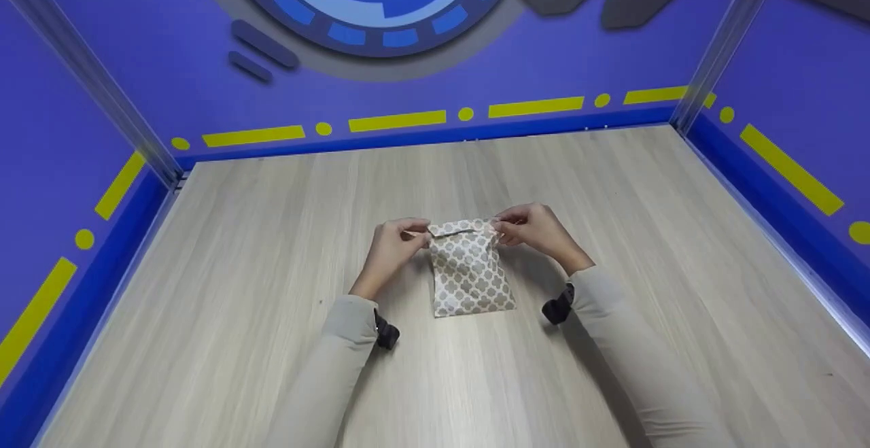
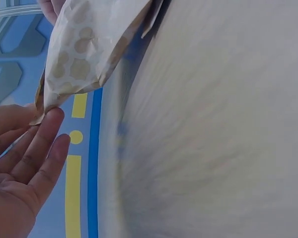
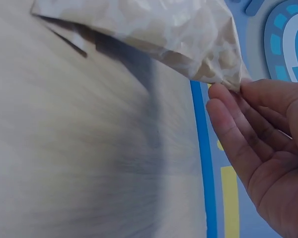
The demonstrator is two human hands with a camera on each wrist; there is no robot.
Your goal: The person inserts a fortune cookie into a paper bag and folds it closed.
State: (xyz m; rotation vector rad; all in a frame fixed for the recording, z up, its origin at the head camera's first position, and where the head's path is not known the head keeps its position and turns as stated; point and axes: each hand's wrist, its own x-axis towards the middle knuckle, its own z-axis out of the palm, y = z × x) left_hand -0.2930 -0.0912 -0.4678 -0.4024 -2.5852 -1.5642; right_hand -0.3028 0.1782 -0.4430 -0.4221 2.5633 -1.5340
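A white paper bag [image 1: 472,274] with a beige clover-like pattern is held by its top edge in the middle of the table. Its top is folded over in a narrow flap [image 1: 462,227]. My left hand [image 1: 397,244] pinches the upper left corner between thumb and fingers. At the upper right corner, my right hand [image 1: 537,230] does the same. In the left wrist view, the bag [image 2: 82,54] hangs from the fingertips of the left hand [image 2: 25,168]. The right wrist view has the bag's corner [image 3: 223,64] between thumb and fingers of the right hand [image 3: 268,134]. Any contents are hidden.
The light wood-grain table [image 1: 238,285] extends around the bag on all sides. Blue panels [image 1: 394,101] with yellow marks stand along its back and sides, with metal posts [image 1: 720,47] at the corners. Each wrist carries a small black camera [image 1: 387,334].
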